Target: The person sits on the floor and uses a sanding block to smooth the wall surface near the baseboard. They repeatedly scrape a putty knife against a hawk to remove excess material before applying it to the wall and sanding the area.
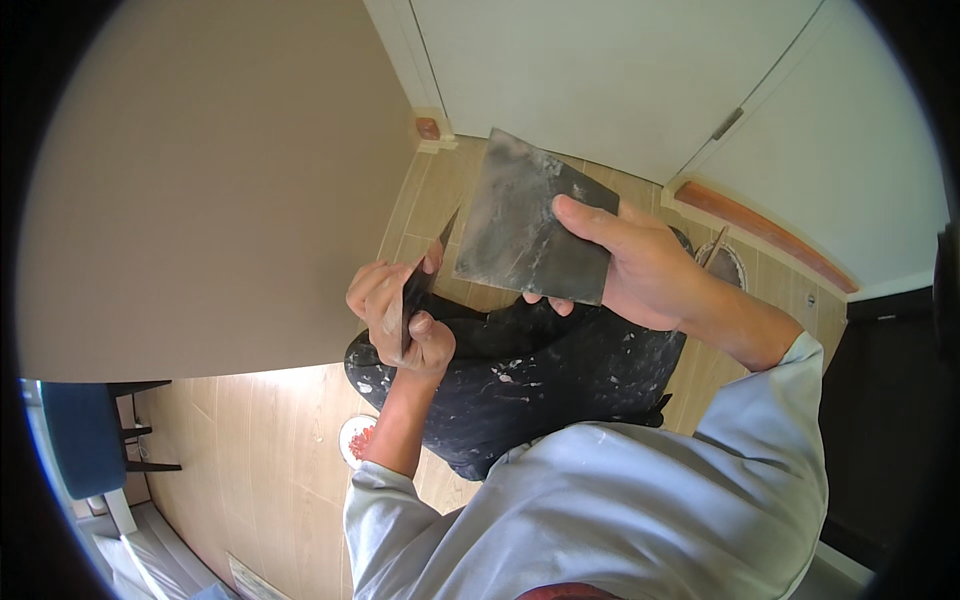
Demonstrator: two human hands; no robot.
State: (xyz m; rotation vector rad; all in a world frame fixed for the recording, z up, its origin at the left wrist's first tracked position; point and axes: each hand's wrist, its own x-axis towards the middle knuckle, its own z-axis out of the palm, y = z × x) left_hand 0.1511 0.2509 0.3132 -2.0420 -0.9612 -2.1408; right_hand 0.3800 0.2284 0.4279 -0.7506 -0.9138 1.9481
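Above the floor (pixel 260 440), right hand (pixel 645 265) pinches a smeared grey plate (pixel 525 225). Left hand (pixel 384 308) pinches a dark blade (pixel 418 284), nearly edge-on, near it.

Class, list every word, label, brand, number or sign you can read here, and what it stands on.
There are none that can be read.
Grey plate in the right hand: only smears and scratches.
Dark plate in the left hand: nearly edge-on, no legible lettering.
Round white thing on the floor: too small to tell.
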